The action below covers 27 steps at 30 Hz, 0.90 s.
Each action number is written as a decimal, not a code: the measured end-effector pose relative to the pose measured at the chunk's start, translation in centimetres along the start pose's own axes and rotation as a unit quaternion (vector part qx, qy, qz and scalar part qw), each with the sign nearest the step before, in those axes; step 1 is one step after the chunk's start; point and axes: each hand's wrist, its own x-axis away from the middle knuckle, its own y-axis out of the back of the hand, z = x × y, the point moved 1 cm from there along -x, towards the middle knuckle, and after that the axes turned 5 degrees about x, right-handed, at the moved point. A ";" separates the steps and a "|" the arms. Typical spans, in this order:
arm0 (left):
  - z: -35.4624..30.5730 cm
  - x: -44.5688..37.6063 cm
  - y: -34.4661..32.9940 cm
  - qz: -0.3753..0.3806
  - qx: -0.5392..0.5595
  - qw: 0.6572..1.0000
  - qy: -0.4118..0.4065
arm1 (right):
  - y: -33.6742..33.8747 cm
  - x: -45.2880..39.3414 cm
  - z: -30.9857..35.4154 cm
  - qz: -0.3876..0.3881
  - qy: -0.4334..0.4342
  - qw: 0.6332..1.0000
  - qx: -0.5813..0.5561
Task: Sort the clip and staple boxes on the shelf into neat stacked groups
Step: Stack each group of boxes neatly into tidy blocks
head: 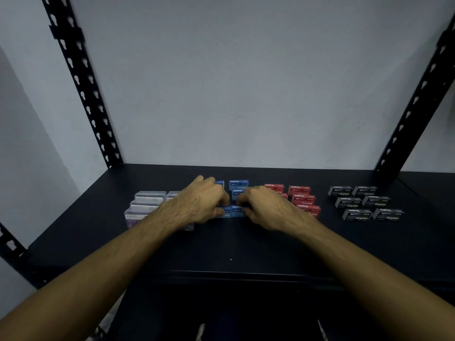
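Note:
Small boxes lie in colour groups on a black shelf [231,244]. Clear paper clip boxes [147,205] are at the left, blue staple boxes [238,185] in the middle, red staple boxes [301,196] right of them, black staple boxes [364,204] at the far right. My left hand [202,200] and my right hand [266,205] meet at the front of the blue group. Each pinches a blue box of the front pair [234,210], the left hand the left box, the right hand the right box. The hands hide part of the blue and red groups.
Black perforated shelf posts rise at the back left [81,87] and back right [418,99], against a pale wall. The shelf's front edge [231,274] runs below my forearms. A wide bare strip of shelf lies between the boxes and that edge.

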 end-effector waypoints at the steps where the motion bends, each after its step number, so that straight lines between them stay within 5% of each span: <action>1: -0.1 0.1 0.0 0.000 0.006 1.000 -0.001 | 0.1 0.2 0.1 0.003 0.000 1.000 0.001; 27: -1.8 2.6 0.0 -0.012 0.031 0.999 -0.032 | 0.1 3.6 0.9 -0.001 0.023 1.000 -0.002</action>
